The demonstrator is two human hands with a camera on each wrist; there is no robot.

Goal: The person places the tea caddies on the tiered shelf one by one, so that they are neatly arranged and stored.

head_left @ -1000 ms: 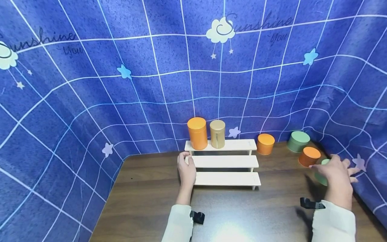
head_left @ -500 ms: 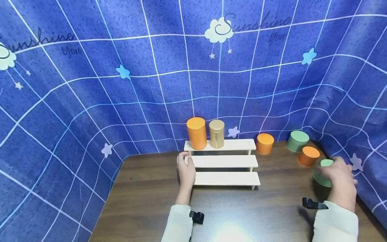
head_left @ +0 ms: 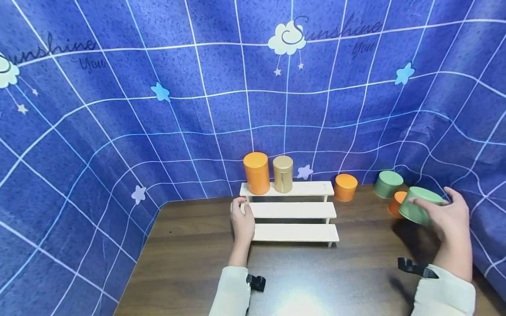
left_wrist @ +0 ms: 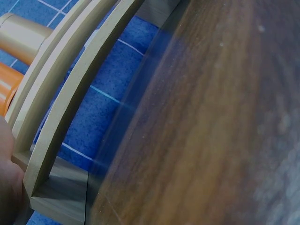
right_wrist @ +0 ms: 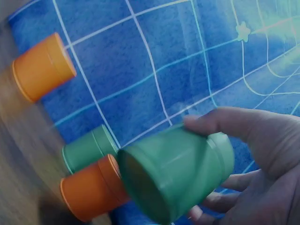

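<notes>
My right hand (head_left: 452, 219) holds a green tin (head_left: 420, 206) off the table, tilted, thumb on one side and fingers on the other. In the right wrist view the tin's (right_wrist: 173, 173) bottom faces away from the palm. Just behind it an orange tin (head_left: 396, 205) stands on the table, partly hidden. My left hand (head_left: 243, 221) grips the left end of a pale three-tier wooden display rack (head_left: 294, 232). In the left wrist view only part of that hand shows, against the rack's (left_wrist: 70, 98) end. A tall orange tin (head_left: 257, 173) and a slimmer gold tin (head_left: 283, 174) stand on the top tier.
Right of the rack stands another orange tin (head_left: 345, 188), with a second green tin (head_left: 388, 184) farther right, near the back edge. A blue patterned curtain (head_left: 205, 109) encloses the wooden table (head_left: 189, 250) behind and at both sides.
My right hand has come down over the green tin, taken hold of it and lifted it, tilted, off the table. My left hand stays at the rack's left end.
</notes>
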